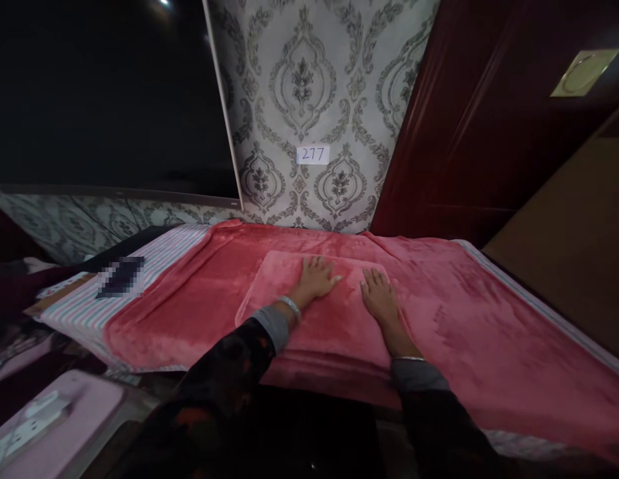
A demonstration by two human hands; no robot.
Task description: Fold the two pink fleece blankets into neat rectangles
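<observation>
Hands rest flat, palms down and fingers spread, on one folded pink fleece cloth; neither hand grips anything. We take this folded cloth as our landmark. It lies on top of one larger pink fleece blanket spread over the bed, and its long axis runs left to right across our view, with the short axis pointing away toward the patterned grey wallpaper.

The left hand sits near the far edge of the folded cloth, left of its centre. The right hand sits just right of centre and slightly nearer to us. The two hands are near each other but apart, and both are equally placed for reach, since the cloth lies directly under them.

We count two hands, one folded cloth, one blanket. Left of the folded cloth, one striped sheet shows beyond the blanket's edge. Above it, on the wall, we see one white label reading 277.
</observation>
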